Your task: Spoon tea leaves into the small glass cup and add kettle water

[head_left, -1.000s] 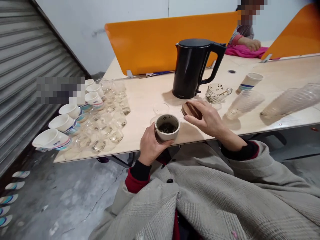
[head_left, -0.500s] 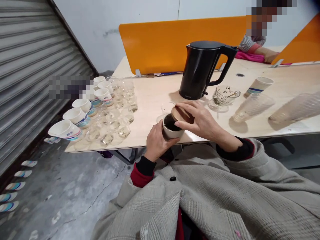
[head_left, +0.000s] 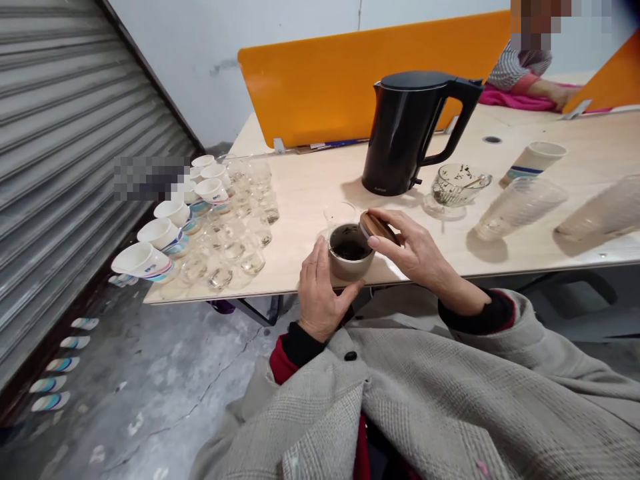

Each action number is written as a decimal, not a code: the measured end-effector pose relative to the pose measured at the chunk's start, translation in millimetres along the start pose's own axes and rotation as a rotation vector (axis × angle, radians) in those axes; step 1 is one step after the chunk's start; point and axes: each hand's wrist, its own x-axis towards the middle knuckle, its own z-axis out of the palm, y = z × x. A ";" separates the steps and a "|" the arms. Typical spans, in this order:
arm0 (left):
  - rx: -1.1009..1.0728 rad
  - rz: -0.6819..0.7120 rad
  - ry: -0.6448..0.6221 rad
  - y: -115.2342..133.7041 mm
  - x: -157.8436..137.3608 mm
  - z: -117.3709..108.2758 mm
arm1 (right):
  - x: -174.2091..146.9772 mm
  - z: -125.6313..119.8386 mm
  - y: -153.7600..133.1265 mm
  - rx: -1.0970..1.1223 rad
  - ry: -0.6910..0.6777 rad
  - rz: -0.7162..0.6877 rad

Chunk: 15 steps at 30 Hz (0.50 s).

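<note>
- Nearest is the wearer's grey checked coat [head_left: 320, 407], below the edge of the table [head_left: 300, 200].
- The left hand [head_left: 323, 293] lies against the left side of a pale round pot [head_left: 351, 268], fingers together and upright, thumb spread towards its front; whether it grips, I cannot tell.
- The pot is upright at the table's near edge, its mouth partly uncovered, with dark leafy bits inside.
- The right hand [head_left: 413, 250] pinches a wooden lid [head_left: 379, 228] between thumb and fingers, tilted at the pot's right rim.
- To the left are rows of clear cups [head_left: 253, 262], some with bits in the bottom, beside white paper cups [head_left: 163, 235] with coloured bands.
- To the right, stacked clear plastic cups [head_left: 525, 203] lie on their side.
- Beyond the lid, a glass cup [head_left: 455, 190] has dark flecks on its wall.
- Left of that cup stands a black kettle [head_left: 400, 140].
- Behind the kettle rises an orange panel [head_left: 350, 87].
- Farthest, another person's striped sleeve [head_left: 520, 70] is by a pink cloth [head_left: 505, 97].
</note>
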 end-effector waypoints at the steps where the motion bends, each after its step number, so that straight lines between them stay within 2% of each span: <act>1: 0.020 0.008 0.001 1.7 2.0 -0.9 | 0.1 0.1 -0.6 0.001 0.000 0.001; 8: 0.145 0.026 -0.052 22.0 17.6 -4.1 | -1.1 1.2 -1.0 0.005 0.001 -0.005; 11: 0.110 0.020 -0.113 27.6 25.5 -7.6 | -1.2 1.7 0.4 -0.002 -0.001 -0.017; 15: -0.027 0.039 -0.162 18.1 33.0 -19.2 | -1.2 2.1 1.5 -0.010 0.003 -0.020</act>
